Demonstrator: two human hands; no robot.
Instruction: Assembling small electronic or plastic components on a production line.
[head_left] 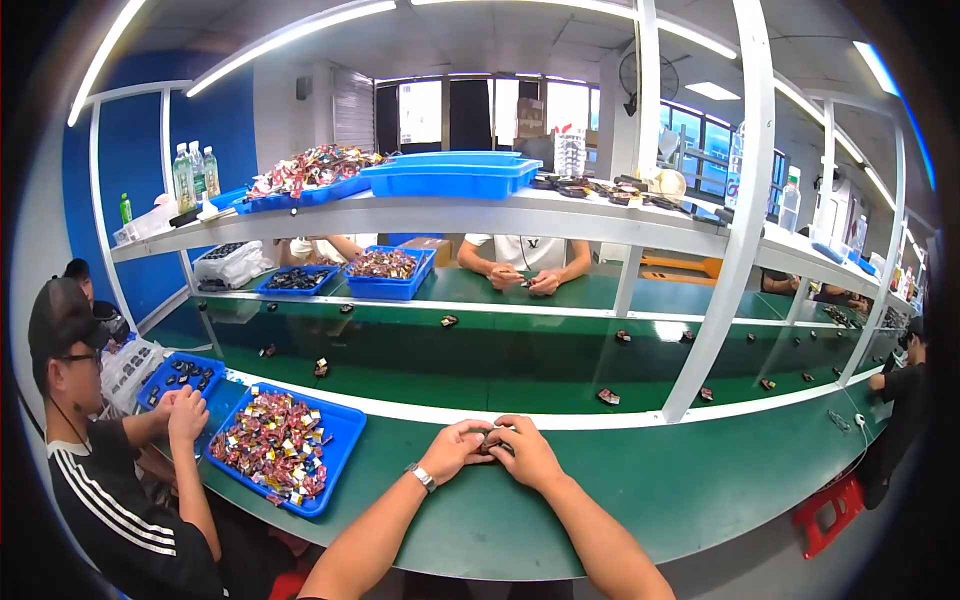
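My left hand [450, 455] and my right hand [530, 456] meet above the green tabletop [640, 490], near its middle. Both are closed, fingertips together around a small dark piece [489, 441]. The fingers cover most of it, so its exact kind cannot be made out. A watch with a metal band [424, 479] is on my left wrist. To the left of my hands stands a blue tray [347, 440], heaped with small reddish-brown parts [275, 440] bearing white and yellow bits.
A co-worker [110, 470] sits at left beside a smaller blue tray [212, 368] of black pieces. Beyond a white rail [560, 420] runs a green belt [450, 385] with scattered small parts. A white post [715, 270] and an overhead shelf [420, 217] stand ahead; another person's hands [525, 280] work opposite.
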